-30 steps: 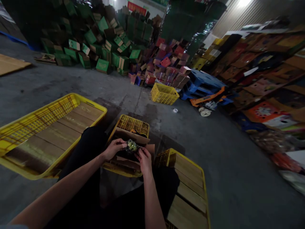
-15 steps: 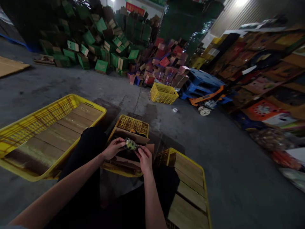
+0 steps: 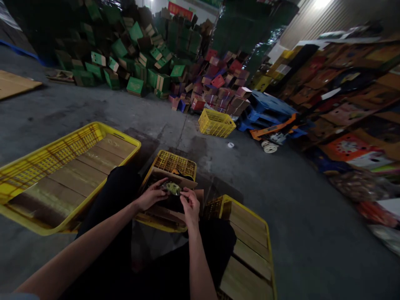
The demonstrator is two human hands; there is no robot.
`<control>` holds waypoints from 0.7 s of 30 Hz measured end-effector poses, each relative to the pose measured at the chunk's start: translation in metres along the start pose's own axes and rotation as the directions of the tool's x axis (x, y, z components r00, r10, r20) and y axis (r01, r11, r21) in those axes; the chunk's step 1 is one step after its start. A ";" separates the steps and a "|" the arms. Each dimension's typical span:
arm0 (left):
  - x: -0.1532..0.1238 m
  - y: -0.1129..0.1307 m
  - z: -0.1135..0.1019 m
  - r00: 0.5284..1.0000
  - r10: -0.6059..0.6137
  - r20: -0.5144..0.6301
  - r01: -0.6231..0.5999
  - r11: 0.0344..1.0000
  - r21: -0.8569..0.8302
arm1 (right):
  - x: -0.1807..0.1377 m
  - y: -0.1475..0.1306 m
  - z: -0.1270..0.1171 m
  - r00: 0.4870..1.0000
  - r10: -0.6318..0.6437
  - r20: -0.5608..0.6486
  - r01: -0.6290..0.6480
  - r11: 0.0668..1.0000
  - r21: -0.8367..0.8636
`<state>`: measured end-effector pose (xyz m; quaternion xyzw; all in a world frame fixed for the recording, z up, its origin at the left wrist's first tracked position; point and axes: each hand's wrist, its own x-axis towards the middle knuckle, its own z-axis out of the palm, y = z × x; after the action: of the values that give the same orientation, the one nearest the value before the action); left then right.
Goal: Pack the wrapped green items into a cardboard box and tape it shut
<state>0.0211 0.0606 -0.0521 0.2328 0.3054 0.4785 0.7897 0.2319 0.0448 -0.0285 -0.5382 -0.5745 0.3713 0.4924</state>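
Note:
Between my two hands is a small glossy plastic-wrapped packet [image 3: 172, 188], yellow-green with dark patches; its exact kind I cannot make out. My left hand [image 3: 152, 196] grips its left end, the fingers closed on it. At the opposite end, my right hand [image 3: 190, 205] pinches the edge with thumb and fingers. Directly below lies an open cardboard box [image 3: 199, 196] with raised flaps, its inside dark and partly covered by my hands. The box rests on a yellow plastic crate [image 3: 178, 161] between my knees. Something black and orange [image 3: 179, 172] lies behind the back flap.
To the left, a large yellow crate [image 3: 59, 223] holds flat brown cartons; a similar crate [image 3: 267, 233] stands right. Farther off are another yellow crate [image 3: 217, 123], a roll of tape [image 3: 230, 145], a pallet jack [image 3: 275, 127], blue pallets [image 3: 268, 106] and heaped green boxes [image 3: 136, 85].
The packet has turned in my hands, showing a flatter, more yellow-green face. My left fingers have shifted along its end; my right hand keeps its pinch. The view has moved slightly.

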 end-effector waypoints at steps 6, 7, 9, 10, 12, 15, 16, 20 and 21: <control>0.000 -0.001 0.002 0.997 0.070 -0.022 -0.069 0.995 0.069 | -0.003 -0.007 0.005 1.000 -0.005 0.030 0.004 1.000 0.029; 0.000 -0.002 0.002 0.995 0.090 -0.038 -0.087 0.993 0.076 | -0.003 -0.009 0.006 1.000 -0.004 0.023 0.003 0.999 0.042; 0.001 -0.003 0.000 0.992 0.118 -0.055 -0.113 0.989 0.091 | -0.003 -0.010 0.006 1.000 0.012 0.002 -0.012 0.997 0.074; 0.001 -0.003 -0.001 0.990 0.128 -0.059 -0.122 0.988 0.099 | -0.003 -0.011 0.006 0.999 0.037 -0.013 -0.035 0.993 0.111; 0.000 -0.002 -0.002 0.988 0.140 -0.059 -0.133 0.984 0.116 | -0.002 -0.010 0.006 0.991 0.131 -0.034 -0.120 0.968 0.222; -0.002 -0.001 -0.001 0.991 0.132 -0.031 -0.127 0.983 0.132 | -0.003 -0.006 0.007 0.951 0.308 -0.015 -0.282 0.890 0.359; -0.002 0.000 0.000 0.992 0.126 -0.016 -0.123 0.984 0.132 | -0.003 -0.005 0.008 0.938 0.347 0.005 -0.324 0.870 0.371; -0.004 0.001 0.004 0.994 0.110 -0.022 -0.107 0.989 0.101 | -0.004 0.000 0.009 0.920 0.387 0.056 -0.380 0.850 0.364; -0.004 0.000 0.005 0.994 0.101 -0.033 -0.098 0.991 0.091 | -0.004 0.001 0.009 0.923 0.380 0.055 -0.373 0.856 0.359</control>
<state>0.0226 0.0567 -0.0474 0.2738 0.3292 0.5075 0.7478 0.2236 0.0420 -0.0322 -0.5432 -0.3751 0.5550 0.5062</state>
